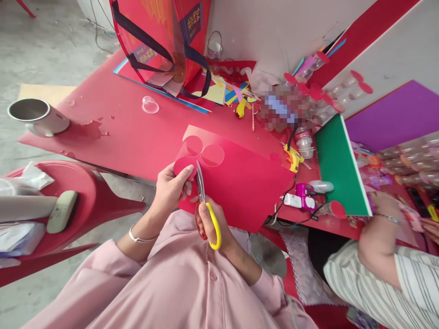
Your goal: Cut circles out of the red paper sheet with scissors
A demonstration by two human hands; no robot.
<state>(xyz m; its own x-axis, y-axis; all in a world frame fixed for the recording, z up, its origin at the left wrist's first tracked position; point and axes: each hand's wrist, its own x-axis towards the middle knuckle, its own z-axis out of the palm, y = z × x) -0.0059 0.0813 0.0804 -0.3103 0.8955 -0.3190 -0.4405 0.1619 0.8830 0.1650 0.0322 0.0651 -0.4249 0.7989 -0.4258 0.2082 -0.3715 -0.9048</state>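
Observation:
My left hand (173, 187) pinches a red paper circle (185, 167) at the near left corner of a large red paper sheet (240, 187). In my right hand (214, 221) is a pair of scissors (201, 183) with a yellow and a red handle loop. The blades point away from me, beside the circle's right edge. Two round holes (212, 156) show in the sheet just beyond the scissors. My left fingertips are partly hidden under the paper.
A metal mug (51, 119) stands at the left near spilled liquid (89, 129). A red bag (161, 41) and paper scraps sit at the back. A yellow glue gun (293, 157), cables and a green board (341, 169) are to the right, where a co-worker's arm (380, 233) reaches in.

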